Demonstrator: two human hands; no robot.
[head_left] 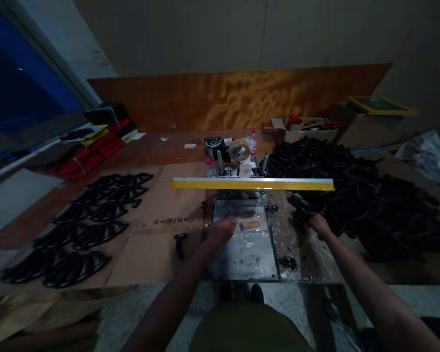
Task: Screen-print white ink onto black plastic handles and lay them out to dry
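My left hand [224,230] is over the flat metal plate [249,259] of a bench fixture. Its fingers are drawn together beside a small tan block [250,225]; whatever they may hold cannot be made out. At the left edge of the big heap of black curved handles [326,166], my right hand [319,226] is closed around a dark handle [299,204]. Above the plate lies a long yellow-and-white bar [253,184], crossing the fixture from side to side. One single black handle [180,245] rests on the cardboard left of the plate.
Rows of black handles [80,234] lie fanned on cardboard [157,210] at the left. Behind the fixture are a tape roll [239,150], a red-capped bottle [253,142] and a dark jar [213,143]. An open box [308,132] and a plastic bag [430,154] stand right.
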